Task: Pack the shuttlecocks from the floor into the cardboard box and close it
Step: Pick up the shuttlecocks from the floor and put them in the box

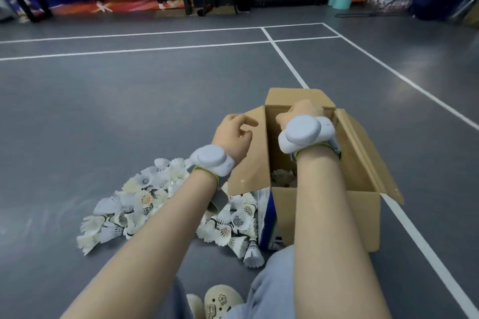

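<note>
Cream clogs (223,300) and pale jeans knees at the bottom. Shuttlecocks (145,204) piled on grey floor, touching the cardboard box (363,217) on its left side. Left hand (233,134) hovers over box's left flap, fingers loosely curled, holding nothing. Right hand (302,111) reaches down inside the open box, fingers hidden, grip can't be told. Few shuttlecocks visible in box bottom. White wrist sensors on both arms.

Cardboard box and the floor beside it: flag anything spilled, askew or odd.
A heap of shuttlecocks lies spilled on the floor, left of the cardboard box. The box stands upright, flaps splayed open, only a few shuttlecocks visible inside. Nothing looks damaged.
</note>
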### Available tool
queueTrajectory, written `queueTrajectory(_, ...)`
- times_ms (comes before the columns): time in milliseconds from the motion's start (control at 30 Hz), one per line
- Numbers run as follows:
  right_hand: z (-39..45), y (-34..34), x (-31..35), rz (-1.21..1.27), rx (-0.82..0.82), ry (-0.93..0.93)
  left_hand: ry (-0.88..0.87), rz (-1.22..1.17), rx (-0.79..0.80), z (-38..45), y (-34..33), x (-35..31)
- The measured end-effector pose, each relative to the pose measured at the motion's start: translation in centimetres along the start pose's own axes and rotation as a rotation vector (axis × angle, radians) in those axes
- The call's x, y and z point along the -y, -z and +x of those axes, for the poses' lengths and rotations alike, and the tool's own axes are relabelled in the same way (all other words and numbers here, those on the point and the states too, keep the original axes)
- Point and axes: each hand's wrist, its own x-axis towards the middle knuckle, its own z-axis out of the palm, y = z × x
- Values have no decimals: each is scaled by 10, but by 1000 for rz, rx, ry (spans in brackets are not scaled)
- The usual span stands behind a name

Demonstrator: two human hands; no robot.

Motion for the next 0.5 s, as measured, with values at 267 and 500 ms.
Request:
queueTrajectory(267,-37,-68,66,-186,180,265,83,102,-109,-23,92,54)
queueTrajectory(500,-62,-198,101,-346,635,352,334,130,-141,-72,153,180)
